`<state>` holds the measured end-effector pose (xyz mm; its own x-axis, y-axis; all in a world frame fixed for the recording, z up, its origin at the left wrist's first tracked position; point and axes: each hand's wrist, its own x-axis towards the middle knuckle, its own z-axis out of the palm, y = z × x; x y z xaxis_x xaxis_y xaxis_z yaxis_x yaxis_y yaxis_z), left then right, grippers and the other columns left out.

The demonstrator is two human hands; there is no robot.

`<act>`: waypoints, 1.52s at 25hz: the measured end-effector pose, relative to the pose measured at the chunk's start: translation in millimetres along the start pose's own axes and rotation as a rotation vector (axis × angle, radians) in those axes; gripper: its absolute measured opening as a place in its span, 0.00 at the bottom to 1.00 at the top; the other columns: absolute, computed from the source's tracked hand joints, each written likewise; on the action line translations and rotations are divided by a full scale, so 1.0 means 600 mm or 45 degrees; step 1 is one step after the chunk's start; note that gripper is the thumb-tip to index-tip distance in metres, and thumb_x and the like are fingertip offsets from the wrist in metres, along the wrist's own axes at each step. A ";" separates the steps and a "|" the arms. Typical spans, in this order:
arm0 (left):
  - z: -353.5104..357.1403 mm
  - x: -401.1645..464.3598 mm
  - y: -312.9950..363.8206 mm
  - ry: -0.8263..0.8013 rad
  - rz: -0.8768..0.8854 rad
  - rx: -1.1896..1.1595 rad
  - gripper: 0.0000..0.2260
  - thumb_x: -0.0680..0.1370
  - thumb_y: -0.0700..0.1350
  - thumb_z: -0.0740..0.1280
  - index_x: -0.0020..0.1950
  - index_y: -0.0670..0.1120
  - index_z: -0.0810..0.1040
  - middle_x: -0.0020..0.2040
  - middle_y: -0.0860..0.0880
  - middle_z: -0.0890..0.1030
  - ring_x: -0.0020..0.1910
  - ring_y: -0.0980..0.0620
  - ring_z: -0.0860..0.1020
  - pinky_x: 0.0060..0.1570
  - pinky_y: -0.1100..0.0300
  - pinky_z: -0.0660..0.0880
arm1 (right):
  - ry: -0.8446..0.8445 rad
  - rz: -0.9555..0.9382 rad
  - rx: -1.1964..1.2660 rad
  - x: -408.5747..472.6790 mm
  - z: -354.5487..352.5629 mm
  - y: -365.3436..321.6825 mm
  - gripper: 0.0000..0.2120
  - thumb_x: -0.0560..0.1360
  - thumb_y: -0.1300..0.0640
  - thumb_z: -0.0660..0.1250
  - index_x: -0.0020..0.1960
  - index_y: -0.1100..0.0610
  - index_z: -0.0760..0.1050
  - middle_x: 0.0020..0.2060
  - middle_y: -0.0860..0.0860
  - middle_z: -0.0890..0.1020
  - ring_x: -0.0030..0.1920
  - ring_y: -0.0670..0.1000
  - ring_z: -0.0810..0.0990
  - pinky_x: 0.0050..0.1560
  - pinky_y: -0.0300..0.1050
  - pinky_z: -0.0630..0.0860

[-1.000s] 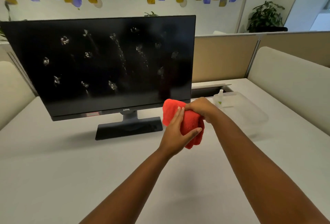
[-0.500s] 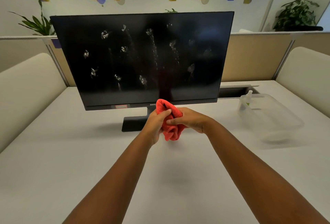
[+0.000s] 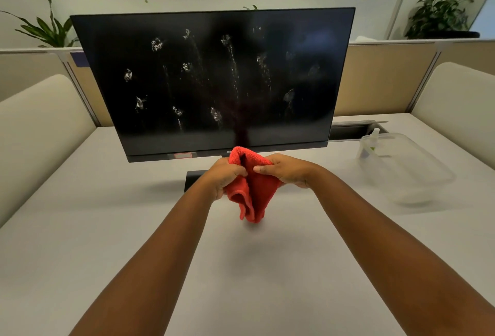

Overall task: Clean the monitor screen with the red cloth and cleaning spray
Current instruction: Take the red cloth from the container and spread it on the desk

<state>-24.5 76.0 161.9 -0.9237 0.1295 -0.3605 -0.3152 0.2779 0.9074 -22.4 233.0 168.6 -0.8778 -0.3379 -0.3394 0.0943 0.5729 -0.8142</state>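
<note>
You had the cloth (image 3: 251,191) bunched between both hands, held above the worktop (image 3: 80,228) just in front of the monitor (image 3: 214,81) and below its lower edge. Your left hand (image 3: 225,179) was closed around the cloth's left side, fingers curled in, and your right hand (image 3: 286,171) pinched its upper right edge with thumb and forefinger, the rest of the hand wrapped loosely behind; the loose lower folds hung down between your wrists, clear of the worktop. The screen was spotted with white blotches and thin downward runs across its middle, which I took for spray already applied, so the spraying looked done and the wiping not yet begun. The step in hand read as readying the cloth: gathering or refolding it into a pad. The spray (image 3: 371,142) stood off to your right, at the near corner of a clear tray (image 3: 417,175), well apart from your hands; through the plastic I could not say for certain whether it stood inside the tray or just behind it. The next move called for settling the cloth into one hand with a flat face outward, lifting it to the upper part of the screen, and working across the wet patches before the runs reached the bottom bezel. You would have needed light, even pressure, since the monitor sat on a narrow stand (image 3: 194,179) and could rock back; your free hand could have steadied the frame.
</note>
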 end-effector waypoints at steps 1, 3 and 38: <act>-0.004 0.001 0.000 0.004 0.029 0.080 0.09 0.72 0.32 0.62 0.39 0.46 0.72 0.37 0.45 0.76 0.35 0.49 0.75 0.32 0.59 0.73 | 0.054 -0.022 -0.008 -0.001 -0.007 0.000 0.15 0.78 0.53 0.59 0.62 0.59 0.71 0.56 0.57 0.77 0.56 0.58 0.76 0.56 0.50 0.74; -0.014 0.005 -0.001 0.000 0.098 0.266 0.14 0.71 0.28 0.58 0.42 0.46 0.75 0.37 0.44 0.76 0.35 0.47 0.75 0.35 0.57 0.75 | 0.216 -0.083 -0.156 -0.005 -0.027 0.004 0.10 0.77 0.57 0.62 0.54 0.61 0.77 0.49 0.59 0.80 0.48 0.54 0.77 0.49 0.46 0.73; 0.125 0.077 -0.205 0.002 0.406 1.209 0.26 0.80 0.54 0.50 0.74 0.45 0.48 0.77 0.47 0.50 0.75 0.48 0.45 0.72 0.48 0.43 | 0.437 0.029 -0.751 0.039 0.074 0.248 0.25 0.79 0.51 0.54 0.74 0.56 0.54 0.75 0.53 0.56 0.75 0.52 0.51 0.74 0.50 0.48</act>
<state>-12.2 119.3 17.5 -0.9352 0.3296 -0.1295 0.2514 0.8754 0.4130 -8.0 277.2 18.5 -0.9871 -0.1208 -0.1052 -0.0720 0.9211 -0.3826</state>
